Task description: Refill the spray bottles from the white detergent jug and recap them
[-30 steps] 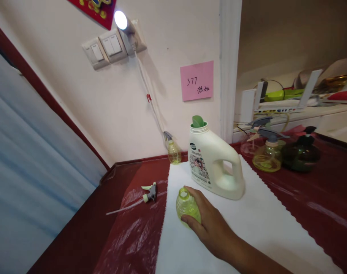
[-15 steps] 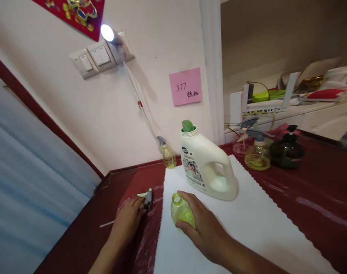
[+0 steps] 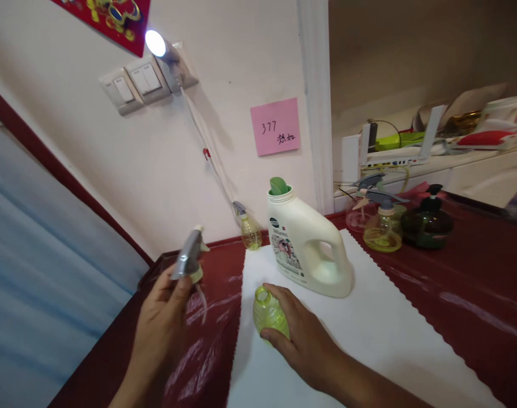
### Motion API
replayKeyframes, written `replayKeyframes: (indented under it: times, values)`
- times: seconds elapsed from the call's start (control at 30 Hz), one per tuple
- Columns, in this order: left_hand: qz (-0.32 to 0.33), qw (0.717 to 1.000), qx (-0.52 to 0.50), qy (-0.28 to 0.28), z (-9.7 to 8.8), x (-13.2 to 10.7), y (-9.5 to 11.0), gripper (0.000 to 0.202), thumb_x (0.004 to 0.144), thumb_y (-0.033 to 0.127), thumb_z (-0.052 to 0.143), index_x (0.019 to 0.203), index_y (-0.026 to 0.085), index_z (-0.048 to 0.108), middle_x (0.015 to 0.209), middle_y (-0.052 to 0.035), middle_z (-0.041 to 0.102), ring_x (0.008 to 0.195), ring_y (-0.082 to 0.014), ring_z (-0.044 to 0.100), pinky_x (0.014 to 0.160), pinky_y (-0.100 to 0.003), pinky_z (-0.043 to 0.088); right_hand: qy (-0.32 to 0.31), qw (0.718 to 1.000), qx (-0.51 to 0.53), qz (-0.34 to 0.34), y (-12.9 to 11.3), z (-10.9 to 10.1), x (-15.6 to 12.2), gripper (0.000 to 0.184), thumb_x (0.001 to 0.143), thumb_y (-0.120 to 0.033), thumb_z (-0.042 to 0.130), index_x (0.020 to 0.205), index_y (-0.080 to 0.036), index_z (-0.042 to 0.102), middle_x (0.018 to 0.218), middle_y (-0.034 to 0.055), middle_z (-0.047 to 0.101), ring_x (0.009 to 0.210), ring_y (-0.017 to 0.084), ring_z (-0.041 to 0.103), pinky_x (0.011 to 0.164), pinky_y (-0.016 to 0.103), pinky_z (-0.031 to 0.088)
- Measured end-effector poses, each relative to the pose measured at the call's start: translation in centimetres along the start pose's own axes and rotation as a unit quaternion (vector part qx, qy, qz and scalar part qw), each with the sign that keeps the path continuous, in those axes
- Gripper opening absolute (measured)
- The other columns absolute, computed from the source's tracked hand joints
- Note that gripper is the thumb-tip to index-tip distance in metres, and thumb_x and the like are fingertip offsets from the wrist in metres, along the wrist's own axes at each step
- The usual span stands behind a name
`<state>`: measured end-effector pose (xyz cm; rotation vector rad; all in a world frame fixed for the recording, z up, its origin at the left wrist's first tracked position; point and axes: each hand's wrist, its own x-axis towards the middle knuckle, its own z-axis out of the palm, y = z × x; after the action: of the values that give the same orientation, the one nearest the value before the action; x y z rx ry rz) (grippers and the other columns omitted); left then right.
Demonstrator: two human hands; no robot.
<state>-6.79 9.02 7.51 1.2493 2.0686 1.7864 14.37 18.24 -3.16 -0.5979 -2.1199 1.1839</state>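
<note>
My left hand (image 3: 167, 309) is closed on a grey spray nozzle (image 3: 188, 258), held above the red table with its thin dip tube hanging down. Fingers of my right hand (image 3: 298, 334) wrap around a yellow-green translucent bottle (image 3: 269, 311). That bottle stands on a white sheet (image 3: 351, 340), its round mouth uncovered. Just behind it is a large cream detergent jug (image 3: 307, 243) with a handle, and a green piece (image 3: 278, 186) sits in its neck.
A small yellow spray bottle (image 3: 251, 231) stands against the wall. Toward the right are another yellow spray bottle (image 3: 383, 231), a pinkish clear one (image 3: 360, 212) and a dark pump bottle (image 3: 428, 224). A blue curtain (image 3: 41, 272) hangs at left; a white router (image 3: 394, 161) sits on the shelf.
My left hand has lifted the spray nozzle off the red table, up and to the left, and its dip tube now hangs free. My right hand still holds the bottle in the same place.
</note>
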Motion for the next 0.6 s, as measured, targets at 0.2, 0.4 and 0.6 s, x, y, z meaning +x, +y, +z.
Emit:
replayKeyframes:
  times: [0.2,0.4,0.6]
  values:
    - [0.022,0.950,-0.308,0.054,3.6,-1.9,7.4,0.049,0.072,0.055,0.087,0.113,0.031,0.075,0.111,0.0024,0.072,0.082,-0.0114,0.065,0.079,-0.021,0.062,-0.001,1.000,-0.005,-0.003,-0.1,0.0,0.3,0.064,0.088,-0.020,0.061,0.149,-0.018,0.038,0.149,0.0125,0.051,0.137,0.027,0.047,0.116,0.049,0.039]
    - [0.030,0.917,-0.398,0.021,5.7,-2.1,8.8,0.047,0.069,0.047,0.092,0.108,0.025,0.075,0.109,0.0019,0.073,0.077,-0.0102,0.065,0.075,-0.020,0.064,-0.003,1.000,0.007,0.009,-0.6,-0.4,0.4,0.066,0.086,-0.016,0.065,0.147,-0.019,0.041,0.147,0.0111,0.053,0.134,0.026,0.049,0.115,0.044,0.039]
    - [-0.011,0.912,-0.410,0.025,8.0,-2.0,6.7,0.046,0.065,0.042,0.095,0.103,0.024,0.075,0.102,0.0000,0.075,0.073,-0.0112,0.067,0.071,-0.021,0.062,-0.004,1.000,0.011,0.001,-0.6,-0.5,0.4,0.067,0.085,-0.017,0.067,0.147,-0.022,0.042,0.145,0.0094,0.053,0.132,0.026,0.050,0.113,0.043,0.041]
